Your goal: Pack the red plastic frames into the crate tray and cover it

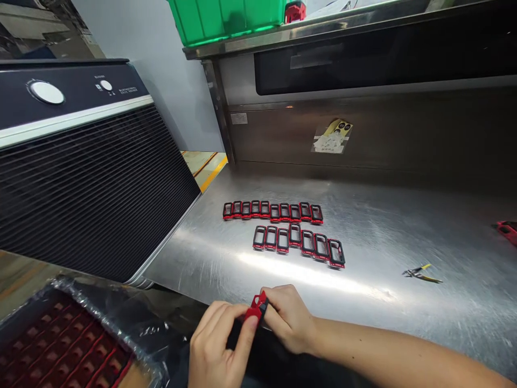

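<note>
Both hands meet at the near edge of the steel table (404,231) around one small red and black frame part (257,308). My left hand (218,345) pinches its lower end with thumb and forefinger. My right hand (288,318) grips its upper side. Farther out on the table lie two rows of the same red and black frames: a back row (273,210) of several and a nearer row (299,242) of several, all flat and side by side.
A black louvred machine (81,183) with white knobs stands at the left. A plastic-wrapped tray of red parts (60,339) sits at lower left. Yellow-handled tweezers (422,273) lie at right, a red item (508,230) at the far right edge. A green bin (226,19) sits on the upper shelf.
</note>
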Tool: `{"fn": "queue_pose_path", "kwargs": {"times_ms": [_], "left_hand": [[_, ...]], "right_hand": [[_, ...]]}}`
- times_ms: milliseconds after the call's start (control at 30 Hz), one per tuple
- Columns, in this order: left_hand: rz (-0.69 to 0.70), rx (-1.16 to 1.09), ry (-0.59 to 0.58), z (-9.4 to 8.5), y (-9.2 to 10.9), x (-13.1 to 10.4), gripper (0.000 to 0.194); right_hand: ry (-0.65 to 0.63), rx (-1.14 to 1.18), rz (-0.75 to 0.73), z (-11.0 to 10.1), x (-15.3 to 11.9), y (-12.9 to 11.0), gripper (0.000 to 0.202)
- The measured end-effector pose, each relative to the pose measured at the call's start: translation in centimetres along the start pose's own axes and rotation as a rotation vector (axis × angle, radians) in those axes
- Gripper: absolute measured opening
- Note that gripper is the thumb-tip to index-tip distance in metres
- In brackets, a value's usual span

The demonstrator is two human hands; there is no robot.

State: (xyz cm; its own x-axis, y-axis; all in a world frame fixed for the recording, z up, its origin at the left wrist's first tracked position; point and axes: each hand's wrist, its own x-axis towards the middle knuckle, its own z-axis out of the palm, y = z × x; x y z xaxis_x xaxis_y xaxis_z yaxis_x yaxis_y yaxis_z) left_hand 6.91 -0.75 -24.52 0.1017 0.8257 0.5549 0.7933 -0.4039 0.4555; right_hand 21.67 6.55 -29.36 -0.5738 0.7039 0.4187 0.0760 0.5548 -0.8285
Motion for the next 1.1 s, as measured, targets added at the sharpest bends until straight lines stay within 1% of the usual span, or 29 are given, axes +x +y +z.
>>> {"fn": "queue_pose_path", "kwargs": {"times_ms": [33,100,167,200,233,267,300,333,400,433,467,500,533,633,800,1000,1100], "left_hand": [[0.032,0.042,0.006,-0.1,-0.2,-0.2,0.011],[0.112,0.133,0.028,-0.1,-0.7,-0.7,0.028],[0.17,0.169,0.045,-0.1,-1.2,-1.3,0.033],[0.157,0.146,0.047,-0.1,-1.4,-1.6,0.032],[0.091,0.092,0.052,-0.1,-1.5,-1.9,0.03],[-0.035,0.002,0.06,-0.1,-1.6,-2.1,0.027],[-0.211,-0.124,0.064,0.0,-1.5,-2.3,0.025],[-0.421,-0.281,0.061,0.0,-1.3,-2.3,0.028],[-0.836,-0.634,0.037,-0.1,-0.8,-2.1,0.041],[-0.991,-0.797,0.018,-0.2,-0.5,-1.9,0.046],[-1.107,-0.929,0.004,-0.3,-0.2,-1.7,0.048],[-1.187,-1.024,-0.005,-0.5,0.1,-1.5,0.05],[-1.237,-1.089,-0.012,-0.6,0.3,-1.3,0.049],[-1.284,-1.176,-0.021,-1.1,0.8,-1.1,0.047],[-1.282,-1.167,0.033,-1.8,0.8,-1.8,0.048],[-1.284,-1.179,0.104,-2.7,-0.2,-3.3,0.048],[-1.249,-1.142,0.108,-3.1,-1.3,-4.5,0.05]], "right_hand": [[0.0,-0.006,0.01,0.0,0.0,-0.1,0.03],[-0.007,-0.014,0.019,-0.1,0.1,-0.2,0.029],[-0.032,-0.006,0.001,-0.1,0.3,-0.3,0.029],[-0.058,0.008,-0.023,-0.1,0.3,-0.3,0.03],[-0.092,0.026,-0.061,0.0,0.3,-0.3,0.033],[-0.124,0.044,-0.111,0.0,0.3,-0.3,0.036],[-0.148,0.056,-0.166,0.0,0.3,-0.3,0.04],[-0.16,0.063,-0.217,0.0,0.3,-0.2,0.043],[-0.132,0.068,-0.268,0.0,0.2,-0.2,0.046],[-0.1,0.074,-0.259,-0.1,0.2,-0.1,0.047],[-0.07,0.087,-0.238,-0.1,0.1,-0.1,0.046],[-0.047,0.101,-0.215,-0.2,0.1,-0.1,0.045],[-0.029,0.114,-0.198,-0.3,0.1,-0.2,0.044],[-0.021,0.134,-0.19,-0.4,0.1,-0.3,0.042],[-0.06,0.107,-0.147,-0.6,0.0,-0.5,0.041],[-0.049,0.031,-0.099,-0.8,0.0,-0.7,0.043],[-0.046,0.008,-0.087,-1.0,-0.3,-0.7,0.041]]}}
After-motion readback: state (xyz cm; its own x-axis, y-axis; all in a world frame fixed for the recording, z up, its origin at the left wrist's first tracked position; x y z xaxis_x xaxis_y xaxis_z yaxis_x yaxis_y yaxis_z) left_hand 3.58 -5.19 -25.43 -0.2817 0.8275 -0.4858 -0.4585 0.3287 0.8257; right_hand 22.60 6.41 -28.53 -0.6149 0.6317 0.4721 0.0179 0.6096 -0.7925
